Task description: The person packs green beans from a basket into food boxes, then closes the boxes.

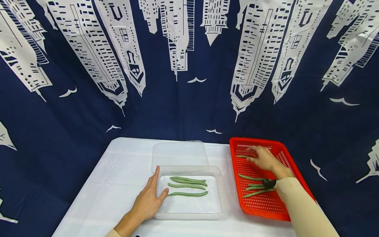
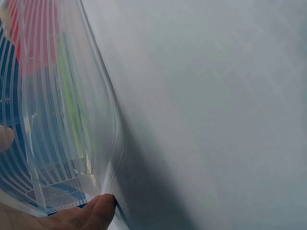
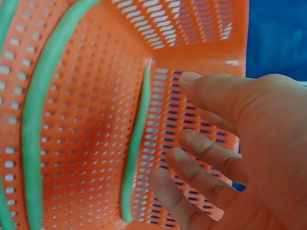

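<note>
My left hand [image 1: 147,201] rests at the left side of a clear plastic container [image 1: 189,215], fingers extended along its wall and thumb over the rim. Several green beans [image 1: 188,194] lie crosswise inside it. In the left wrist view the fingertips [image 2: 103,208] touch the see-through ribbed wall. My right hand [image 1: 264,160] is inside a red plastic basket [image 1: 266,214], fingers spread and slightly bent, holding nothing. A single green bean [image 3: 136,143] lies along the basket's far end, just beside the fingertips. More beans [image 1: 250,177] lie on the basket floor, partly hidden by the right wrist.
A clear flat lid [image 1: 179,153] lies behind the container on the white tabletop [image 1: 124,168]. A dark blue curtain [image 1: 183,108] with white skyline prints hangs past the table's back edge. The basket stands at the table's right edge with raised, slotted sides.
</note>
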The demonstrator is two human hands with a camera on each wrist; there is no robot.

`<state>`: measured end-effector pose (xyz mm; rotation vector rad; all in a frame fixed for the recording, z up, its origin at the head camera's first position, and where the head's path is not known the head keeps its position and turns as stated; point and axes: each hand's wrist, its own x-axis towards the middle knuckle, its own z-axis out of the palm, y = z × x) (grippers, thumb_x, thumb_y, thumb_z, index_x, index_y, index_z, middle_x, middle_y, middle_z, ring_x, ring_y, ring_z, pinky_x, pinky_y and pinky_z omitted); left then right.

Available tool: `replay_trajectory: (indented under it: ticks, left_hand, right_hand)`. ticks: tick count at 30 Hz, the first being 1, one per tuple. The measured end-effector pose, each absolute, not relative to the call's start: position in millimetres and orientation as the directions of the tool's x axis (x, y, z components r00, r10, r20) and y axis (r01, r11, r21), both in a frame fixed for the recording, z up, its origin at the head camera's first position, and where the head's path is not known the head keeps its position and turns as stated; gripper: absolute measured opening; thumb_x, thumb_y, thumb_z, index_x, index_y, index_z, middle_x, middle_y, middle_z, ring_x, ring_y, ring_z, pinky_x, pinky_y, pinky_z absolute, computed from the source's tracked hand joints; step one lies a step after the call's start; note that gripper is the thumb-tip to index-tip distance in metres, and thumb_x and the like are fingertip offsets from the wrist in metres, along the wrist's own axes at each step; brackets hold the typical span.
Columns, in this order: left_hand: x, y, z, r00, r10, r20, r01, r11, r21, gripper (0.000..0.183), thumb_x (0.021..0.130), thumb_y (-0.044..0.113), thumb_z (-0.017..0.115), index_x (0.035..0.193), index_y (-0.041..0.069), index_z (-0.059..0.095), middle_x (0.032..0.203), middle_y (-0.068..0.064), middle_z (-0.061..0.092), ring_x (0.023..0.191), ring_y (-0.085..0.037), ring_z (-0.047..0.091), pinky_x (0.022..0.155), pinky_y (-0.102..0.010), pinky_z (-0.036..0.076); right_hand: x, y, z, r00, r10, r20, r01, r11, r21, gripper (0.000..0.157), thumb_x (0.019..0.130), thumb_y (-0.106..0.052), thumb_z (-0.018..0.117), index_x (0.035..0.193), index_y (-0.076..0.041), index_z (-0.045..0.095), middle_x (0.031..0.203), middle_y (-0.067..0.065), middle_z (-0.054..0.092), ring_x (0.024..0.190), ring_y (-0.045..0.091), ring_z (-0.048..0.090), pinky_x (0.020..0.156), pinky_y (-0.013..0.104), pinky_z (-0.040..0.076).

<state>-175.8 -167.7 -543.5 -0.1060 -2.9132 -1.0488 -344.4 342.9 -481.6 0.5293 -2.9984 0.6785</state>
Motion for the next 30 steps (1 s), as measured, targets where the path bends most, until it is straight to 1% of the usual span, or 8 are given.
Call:
replay_trajectory:
  ticks: [8, 15, 16, 22, 23, 25, 29, 30]
  left_hand:
    - [-175.4, -166.9, -543.9, -0.997, 0.048, 0.059, 0.075, 0.761, 0.645, 0.097, 0.116, 0.042, 0.07, 0.19, 0.03, 0.008, 0.183, -0.021, 0.047, 0.156, -0.055, 0.062, 0.121, -0.078, 0.052]
    - [-176.6, -167.5, -543.7, -0.996, 0.049, 0.077, 0.087, 0.761, 0.642, 0.097, 0.116, 0.04, 0.071, 0.19, 0.028, 0.009, 0.182, -0.022, 0.048, 0.156, -0.054, 0.061, 0.121, -0.078, 0.052]
    - [-176.7, -167.6, -543.7, -0.996, 0.049, 0.078, 0.088, 0.761, 0.642, 0.097, 0.116, 0.04, 0.071, 0.19, 0.028, 0.009, 0.182, -0.022, 0.048, 0.156, -0.054, 0.061, 0.121, -0.078, 0.052]
    - [-176.2, -167.8, -543.7, -0.996, 0.047, 0.073, 0.083, 0.757, 0.648, 0.097, 0.116, 0.04, 0.071, 0.19, 0.028, 0.01, 0.182, -0.023, 0.048, 0.154, -0.056, 0.062, 0.121, -0.08, 0.052]
    - [-176.1, -167.7, -543.7, -0.996, 0.047, 0.071, 0.082, 0.757, 0.648, 0.097, 0.116, 0.04, 0.071, 0.19, 0.028, 0.01, 0.182, -0.023, 0.048, 0.154, -0.056, 0.062, 0.12, -0.08, 0.051]
    - [-175.8, -167.7, -543.8, -0.997, 0.045, 0.07, 0.08, 0.758, 0.647, 0.097, 0.116, 0.04, 0.071, 0.19, 0.029, 0.009, 0.182, -0.022, 0.048, 0.154, -0.056, 0.063, 0.12, -0.08, 0.051]
    - [-176.0, -167.5, -544.5, -0.996, 0.043, 0.074, 0.081, 0.761, 0.644, 0.097, 0.116, 0.04, 0.071, 0.19, 0.029, 0.01, 0.181, -0.022, 0.049, 0.152, -0.056, 0.064, 0.119, -0.08, 0.052]
    - [-176.1, -167.4, -544.7, -0.996, 0.043, 0.076, 0.082, 0.762, 0.643, 0.097, 0.116, 0.04, 0.071, 0.19, 0.029, 0.01, 0.181, -0.022, 0.049, 0.152, -0.056, 0.064, 0.119, -0.079, 0.052]
  right_hand:
    - [-348.7, 355.7, -489.5, -0.945, -0.322, 0.052, -0.316, 0.868, -0.384, 0.051, 0.102, -0.016, 0.089, 0.144, 0.009, 0.072, 0.141, 0.036, 0.076, 0.135, 0.059, 0.071, 0.115, 0.076, 0.055]
    - [-358.2, 366.8, -501.5, -0.942, -0.333, 0.035, -0.318, 0.86, -0.4, 0.059, 0.101, -0.021, 0.09, 0.146, 0.01, 0.07, 0.142, 0.039, 0.074, 0.137, 0.063, 0.069, 0.115, 0.077, 0.055]
    - [-361.9, 370.5, -506.4, -0.938, -0.343, 0.051, -0.334, 0.853, -0.402, 0.058, 0.102, -0.024, 0.09, 0.145, 0.009, 0.07, 0.14, 0.038, 0.076, 0.134, 0.06, 0.071, 0.113, 0.071, 0.059]
    - [-371.3, 378.3, -518.5, -0.928, -0.371, 0.023, -0.343, 0.831, -0.437, 0.057, 0.102, -0.031, 0.091, 0.142, 0.006, 0.075, 0.137, 0.033, 0.08, 0.133, 0.056, 0.073, 0.112, 0.066, 0.06]
    - [-372.5, 379.3, -521.1, -0.93, -0.366, 0.02, -0.337, 0.832, -0.44, 0.057, 0.101, -0.03, 0.092, 0.142, 0.006, 0.076, 0.136, 0.033, 0.08, 0.132, 0.056, 0.073, 0.112, 0.066, 0.06]
    - [-376.3, 383.8, -529.5, -0.931, -0.362, 0.055, -0.349, 0.831, -0.433, 0.053, 0.098, -0.03, 0.094, 0.137, 0.002, 0.079, 0.132, 0.028, 0.083, 0.127, 0.049, 0.076, 0.106, 0.055, 0.064]
    - [-376.5, 382.6, -527.1, -0.937, -0.349, 0.032, -0.328, 0.842, -0.428, 0.049, 0.097, -0.02, 0.095, 0.137, 0.003, 0.079, 0.13, 0.028, 0.082, 0.125, 0.049, 0.076, 0.107, 0.055, 0.064]
    - [-377.9, 383.8, -529.3, -0.936, -0.351, 0.034, -0.331, 0.843, -0.423, 0.049, 0.096, -0.018, 0.095, 0.137, 0.002, 0.079, 0.13, 0.026, 0.083, 0.124, 0.045, 0.077, 0.107, 0.053, 0.064]
